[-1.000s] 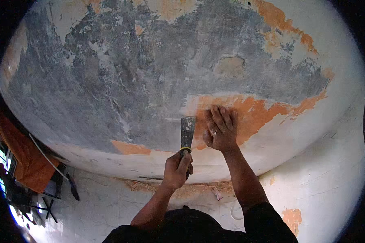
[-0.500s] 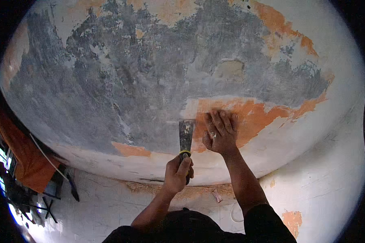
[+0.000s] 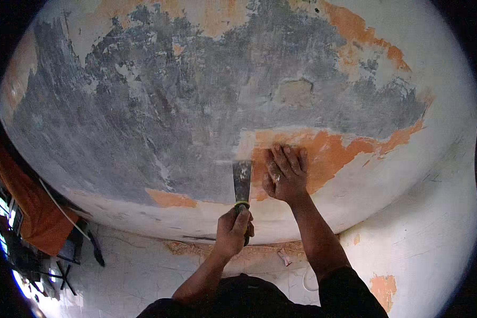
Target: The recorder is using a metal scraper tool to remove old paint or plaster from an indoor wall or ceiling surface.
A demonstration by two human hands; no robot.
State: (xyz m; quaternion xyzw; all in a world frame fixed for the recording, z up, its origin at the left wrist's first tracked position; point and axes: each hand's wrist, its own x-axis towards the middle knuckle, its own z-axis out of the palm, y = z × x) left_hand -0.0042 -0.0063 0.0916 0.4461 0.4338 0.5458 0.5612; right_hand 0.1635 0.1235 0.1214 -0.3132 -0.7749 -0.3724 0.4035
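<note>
My left hand (image 3: 232, 231) is closed around the dark handle of a scraper (image 3: 242, 180). The scraper points upward, and its wide, stained blade meets the wall (image 3: 196, 106) at the left border of an orange patch (image 3: 328, 159). To the right of the blade, my right hand (image 3: 286, 172) lies on that orange patch with its fingers stretched out, and nothing shows in it. Grey covers much of the wall, with ragged orange and whitish areas round it. A shallow chipped spot (image 3: 295, 93) sits above my right hand.
An orange-brown cloth (image 3: 42, 206) hangs at the left beside a thin pale rod with a dark end (image 3: 97, 252). Dark crossed legs (image 3: 63, 275) stand below it. Crumbs of debris (image 3: 191, 248) line the wall's foot. A small pinkish scrap (image 3: 284, 258) lies on the pale tiled floor (image 3: 127, 270).
The scraper and my left hand have shifted slightly downward in view. My right hand stays on the orange patch, almost unmoved, and the view has shifted a little.
</note>
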